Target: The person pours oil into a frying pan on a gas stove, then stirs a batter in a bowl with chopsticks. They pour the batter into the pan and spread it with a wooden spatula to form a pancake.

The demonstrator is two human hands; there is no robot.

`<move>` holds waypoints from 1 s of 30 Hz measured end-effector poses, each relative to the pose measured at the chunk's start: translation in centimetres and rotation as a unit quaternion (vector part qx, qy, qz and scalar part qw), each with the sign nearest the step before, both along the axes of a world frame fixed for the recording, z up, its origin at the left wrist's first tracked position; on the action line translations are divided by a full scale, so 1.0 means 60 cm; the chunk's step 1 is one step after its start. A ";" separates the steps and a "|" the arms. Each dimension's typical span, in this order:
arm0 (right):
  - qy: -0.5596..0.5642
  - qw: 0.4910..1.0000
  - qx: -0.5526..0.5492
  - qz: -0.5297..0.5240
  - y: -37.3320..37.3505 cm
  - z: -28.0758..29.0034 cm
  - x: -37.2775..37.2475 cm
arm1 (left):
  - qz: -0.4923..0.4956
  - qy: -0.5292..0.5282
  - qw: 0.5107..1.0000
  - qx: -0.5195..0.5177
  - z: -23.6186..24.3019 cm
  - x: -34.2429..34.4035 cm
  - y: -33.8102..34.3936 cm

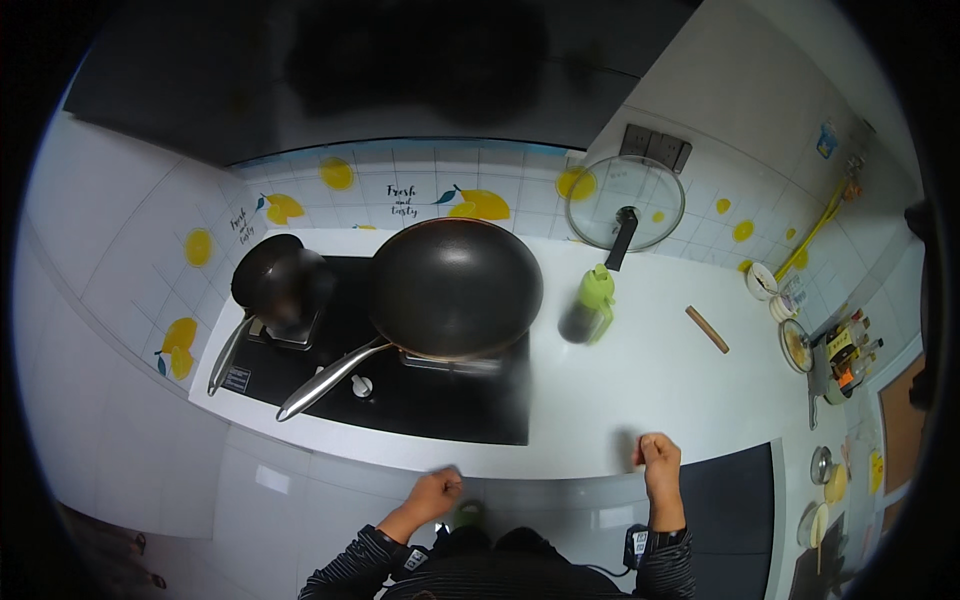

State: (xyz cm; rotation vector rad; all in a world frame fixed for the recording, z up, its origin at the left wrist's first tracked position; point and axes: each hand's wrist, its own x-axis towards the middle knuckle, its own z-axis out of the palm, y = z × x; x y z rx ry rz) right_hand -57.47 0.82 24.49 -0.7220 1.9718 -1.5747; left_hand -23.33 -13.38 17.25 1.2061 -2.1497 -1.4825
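My left hand (436, 493) is curled into a loose fist in front of the counter's near edge, with nothing showing in it. Over the front of the white counter (640, 390), my right hand (657, 466) is also closed, and no object shows in its fingers. A large dark wok (455, 290) with a steel handle sits on the right burner of the black gas stove (470, 410). On the left burner is a smaller dark pan (275, 275). A green-topped bottle (594, 300) stands right of the wok, and a brown wooden stick (708, 329) lies further right.
A glass lid (625, 205) with a black handle leans against the back wall. Small bowls (762, 281), a covered dish (797, 345), a cleaver (814, 385) and several seasoning bottles (850, 360) line the right side. A dark range hood (400, 70) overhangs the stove.
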 end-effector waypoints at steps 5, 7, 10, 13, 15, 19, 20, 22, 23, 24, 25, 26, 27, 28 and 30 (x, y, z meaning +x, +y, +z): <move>-0.082 0.994 -0.068 0.014 -0.088 0.037 -0.046 | 0.052 -0.049 0.997 -0.028 0.005 -0.011 -0.001; -0.114 0.989 -0.093 0.016 -0.125 0.042 -0.072 | 0.070 -0.051 0.996 -0.038 0.004 -0.022 0.010; -0.121 0.985 -0.112 0.039 -0.189 0.028 -0.112 | 0.124 -0.050 0.991 -0.025 0.002 -0.036 0.041; -0.122 0.986 -0.108 0.046 -0.258 -0.013 -0.149 | 0.170 -0.051 0.984 -0.011 0.002 -0.042 0.069; -0.052 0.991 -0.108 0.062 -0.301 -0.048 -0.175 | 0.194 -0.063 0.979 -0.022 0.003 -0.040 0.085; 0.025 0.985 -0.102 0.134 -0.361 -0.114 -0.212 | 0.226 -0.081 0.969 -0.049 0.002 -0.032 0.126; 0.032 0.981 -0.129 0.143 -0.370 -0.126 -0.216 | 0.239 -0.082 0.966 -0.049 0.001 -0.031 0.135; 0.062 0.978 -0.100 0.172 -0.395 -0.133 -0.227 | 0.269 -0.095 0.957 -0.046 0.002 -0.032 0.151; 0.118 0.976 -0.076 0.168 -0.404 -0.132 -0.230 | 0.276 -0.101 0.954 -0.051 0.005 -0.031 0.157; 0.033 0.968 -0.159 0.191 -0.411 -0.135 -0.222 | 0.278 -0.109 0.953 -0.052 0.009 -0.029 0.164; -0.035 0.967 -0.149 0.205 -0.420 -0.127 -0.221 | 0.282 -0.108 0.951 -0.062 0.015 -0.027 0.166; -0.036 0.974 -0.111 0.194 -0.425 -0.117 -0.223 | 0.274 -0.109 0.953 -0.069 0.020 -0.025 0.167; -0.053 0.968 -0.138 0.205 -0.424 -0.112 -0.217 | 0.284 -0.110 0.951 -0.059 0.025 -0.025 0.171; -0.078 0.963 -0.159 0.204 -0.422 -0.104 -0.211 | 0.297 -0.111 0.947 -0.054 0.029 -0.023 0.174; -0.096 0.960 -0.130 0.228 -0.404 -0.081 -0.207 | 0.308 -0.106 0.945 -0.041 0.037 -0.024 0.178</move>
